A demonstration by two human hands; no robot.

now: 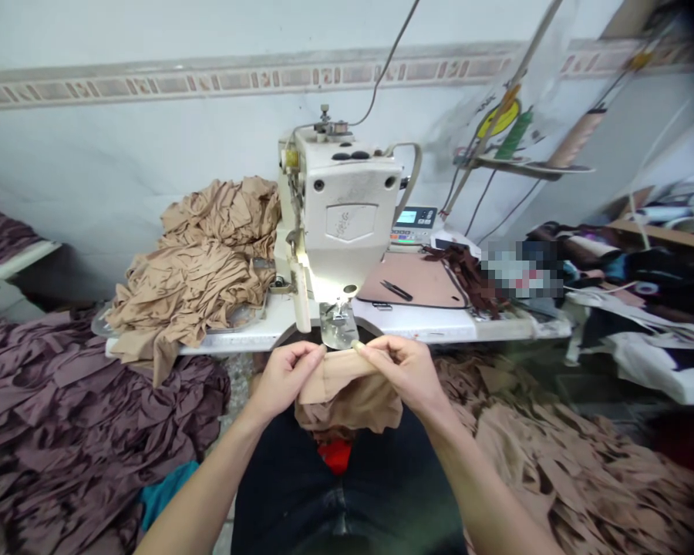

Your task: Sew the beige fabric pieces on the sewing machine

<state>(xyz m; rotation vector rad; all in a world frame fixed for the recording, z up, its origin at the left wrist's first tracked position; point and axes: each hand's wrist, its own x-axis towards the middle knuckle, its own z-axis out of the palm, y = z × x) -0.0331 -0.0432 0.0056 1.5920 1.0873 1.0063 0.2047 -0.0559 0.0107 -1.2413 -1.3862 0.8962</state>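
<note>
Between my two hands a tan fabric piece is stretched along its upper folded edge, its lower part hanging over my lap. My left hand pinches the edge at its left end, thumb against fingers. At the right end my right hand pinches the same edge. Just beyond the fingertips is the metal needle plate of a white sewing machine. The machine's lamp lights the presser foot. The fabric's edge lies in front of the plate; whether it touches the plate I cannot tell.
Left of the machine, tan fabric pieces are heaped on the white table. On its right lie black thread snips on a pink mat, near a control panel. Purple fabric and more tan fabric flank me.
</note>
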